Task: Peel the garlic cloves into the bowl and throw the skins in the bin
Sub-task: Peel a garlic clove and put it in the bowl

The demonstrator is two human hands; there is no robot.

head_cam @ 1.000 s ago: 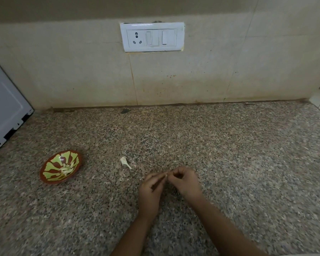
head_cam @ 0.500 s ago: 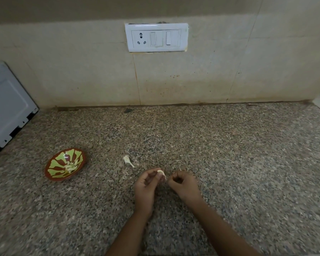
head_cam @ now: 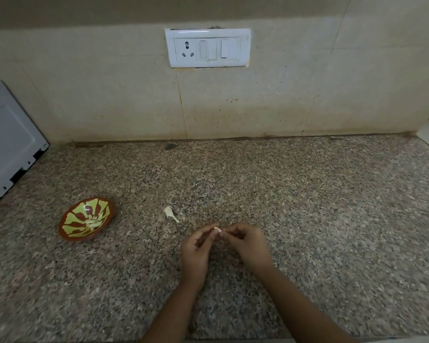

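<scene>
The clove sits between your two hands, a small pale sliver held just above the counter, towards its near edge. Your left hand pinches it between thumb and fingertips. Your right hand has its fingers curled, with the tips meeting the clove's other end. Whether those tips have skin or bare flesh under them is too small to tell.

Expect the clove to be light and firm, and probably slick wherever it is already bare. Its skin is likely thin, papery and quick to tear into flakes. Steady the clove by its flanks with your left hand and catch the skin with a right nail at one end. Go easy on the squeeze, or it may shoot out of your grip.

A scrap of skin lies on the counter near your left hand, up and to the left. Further left, well apart, stands the bowl, with pale peeled pieces inside. The bin is not in view. Beyond are a tiled wall with a socket plate and a grey appliance at far left.
</scene>
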